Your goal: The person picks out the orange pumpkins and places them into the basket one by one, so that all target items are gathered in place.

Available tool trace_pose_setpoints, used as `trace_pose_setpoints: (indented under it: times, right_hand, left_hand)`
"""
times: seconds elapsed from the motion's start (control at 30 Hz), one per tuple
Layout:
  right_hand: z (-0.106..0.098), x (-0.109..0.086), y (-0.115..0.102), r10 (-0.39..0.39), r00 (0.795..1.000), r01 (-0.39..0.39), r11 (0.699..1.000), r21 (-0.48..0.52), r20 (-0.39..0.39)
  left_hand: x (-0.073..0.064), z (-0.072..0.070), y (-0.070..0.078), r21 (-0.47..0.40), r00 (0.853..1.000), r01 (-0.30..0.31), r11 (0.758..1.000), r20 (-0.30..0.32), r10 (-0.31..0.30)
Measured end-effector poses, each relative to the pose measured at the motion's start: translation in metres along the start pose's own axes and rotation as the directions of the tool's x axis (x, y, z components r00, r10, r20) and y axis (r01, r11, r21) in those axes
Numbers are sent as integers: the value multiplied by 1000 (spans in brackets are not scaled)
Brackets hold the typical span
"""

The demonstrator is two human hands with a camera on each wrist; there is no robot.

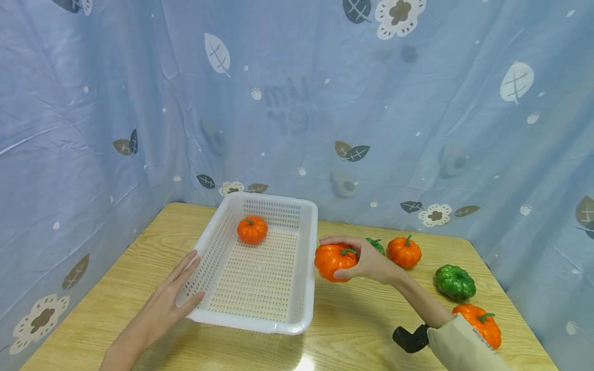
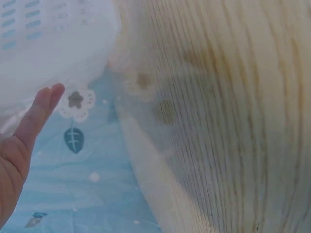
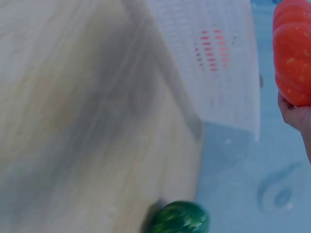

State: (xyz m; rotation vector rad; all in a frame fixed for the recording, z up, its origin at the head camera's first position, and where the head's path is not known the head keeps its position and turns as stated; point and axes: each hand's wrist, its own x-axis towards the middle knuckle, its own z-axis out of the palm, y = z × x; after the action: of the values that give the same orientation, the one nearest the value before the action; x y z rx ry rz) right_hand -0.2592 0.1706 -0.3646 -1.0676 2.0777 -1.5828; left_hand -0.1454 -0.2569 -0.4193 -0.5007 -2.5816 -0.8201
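Basket point(image 1: 250, 322), orange pumpkin point(image 1: 252, 232) inside — second pumpkin point(image 1: 330, 262) in right fingers point(image 1: 341, 239)

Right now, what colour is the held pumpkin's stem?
The stem is green; clearest in the head view.

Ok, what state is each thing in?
Basket: upright on the table
Pumpkin in basket: stem up
Held pumpkin: gripped, outside basket
Right hand: gripping pumpkin
Left hand: fingers extended at basket's side
Far orange pumpkin: on table, stem up
Near orange pumpkin: partly hidden by sleeve
Right green pumpkin: on table
Other green pumpkin: partly hidden
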Motion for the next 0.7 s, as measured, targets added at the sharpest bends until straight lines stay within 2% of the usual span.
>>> trace_pose_setpoints:
  times: [0.17, 0.37, 0.53, 0.7]
  right_hand:
    - [7, 24, -16, 11, 999, -11, 1000, -5, 48]
    - [21, 54, -24, 23, 993, -20, 999, -27, 112]
    - [35, 83, -23, -17, 973, 18, 1000, -4, 229]
    - [50, 109, -28, -1, 951, 0, 1000, 6, 309]
  left_hand:
    - [-2, -2, -1, 3, 1000, 13, 1000, 8, -13]
    - [0, -2, 0, -10, 1000, 12, 1000, 24, -12]
    - [1, -2, 0, -23, 999, 15, 1000, 34, -14]
    - [1, -3, 1, -7, 999, 17, 1000, 30, -17]
